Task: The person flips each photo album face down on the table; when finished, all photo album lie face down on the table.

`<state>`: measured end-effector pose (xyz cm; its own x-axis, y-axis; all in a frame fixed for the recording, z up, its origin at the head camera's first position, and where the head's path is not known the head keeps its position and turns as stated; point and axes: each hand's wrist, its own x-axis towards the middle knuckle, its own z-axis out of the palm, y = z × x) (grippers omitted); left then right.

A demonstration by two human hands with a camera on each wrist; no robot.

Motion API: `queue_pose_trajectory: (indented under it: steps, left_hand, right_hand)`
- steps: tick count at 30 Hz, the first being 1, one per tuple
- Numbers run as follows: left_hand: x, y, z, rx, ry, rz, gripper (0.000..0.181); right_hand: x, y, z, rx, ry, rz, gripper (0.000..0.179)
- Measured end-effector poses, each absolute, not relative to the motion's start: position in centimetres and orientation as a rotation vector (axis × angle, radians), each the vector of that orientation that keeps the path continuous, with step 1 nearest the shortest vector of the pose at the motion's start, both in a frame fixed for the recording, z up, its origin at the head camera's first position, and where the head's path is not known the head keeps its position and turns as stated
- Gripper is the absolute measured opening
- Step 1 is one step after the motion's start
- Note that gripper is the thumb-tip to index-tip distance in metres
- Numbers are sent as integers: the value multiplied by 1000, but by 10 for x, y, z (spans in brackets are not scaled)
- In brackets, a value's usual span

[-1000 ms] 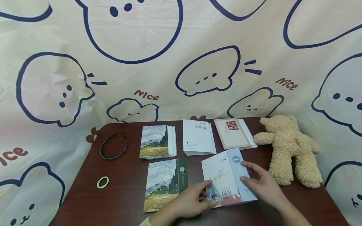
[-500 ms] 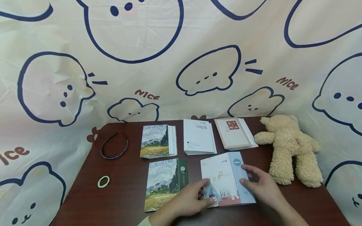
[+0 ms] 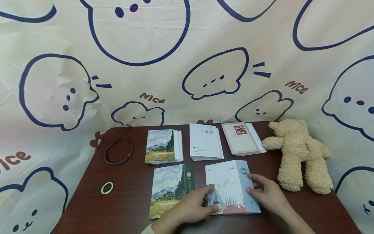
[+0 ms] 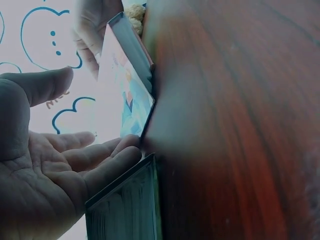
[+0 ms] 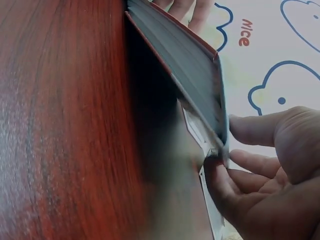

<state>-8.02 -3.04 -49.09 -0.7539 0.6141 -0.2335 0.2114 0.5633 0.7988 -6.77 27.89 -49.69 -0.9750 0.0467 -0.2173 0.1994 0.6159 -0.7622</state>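
Note:
A pale photo album (image 3: 226,185) with a light blue strip lies before the person, its right side raised off the table in the right wrist view. My right hand (image 3: 267,196) pinches that raised edge, thumb on the cover and fingers beneath. Along the album's left edge sits my left hand (image 3: 193,206), with extended fingers touching the edge and its thumb held apart in the left wrist view. Next to it a second photo album (image 3: 168,187), with a painted landscape and green strip, lies flat, partly hidden by the left hand.
Behind stand a landscape album (image 3: 159,146), a white album (image 3: 204,143) and a beige album (image 3: 241,138). A teddy bear (image 3: 301,152) lies at right. At left are a headband (image 3: 117,162) and a pale green ring (image 3: 103,191) on the brown table (image 3: 122,208).
Both hands have shifted slightly left and toward the person with the pale album, which has turned straighter and come lower. The other things have stayed put.

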Motion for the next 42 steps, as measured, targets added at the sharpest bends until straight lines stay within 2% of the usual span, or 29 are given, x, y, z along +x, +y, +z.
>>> queue_pose_trajectory:
  steps: [37, 42]
  left_hand:
    - [-82, -40, -487, 666, 2315, 1114, 74]
    - [-82, -39, -484, 699, 2334, 1117, 72]
  right_hand:
    - [-76, 267, -508, -2, 2847, -984, 44]
    - [-76, 269, -505, -22, 2827, -1004, 48]
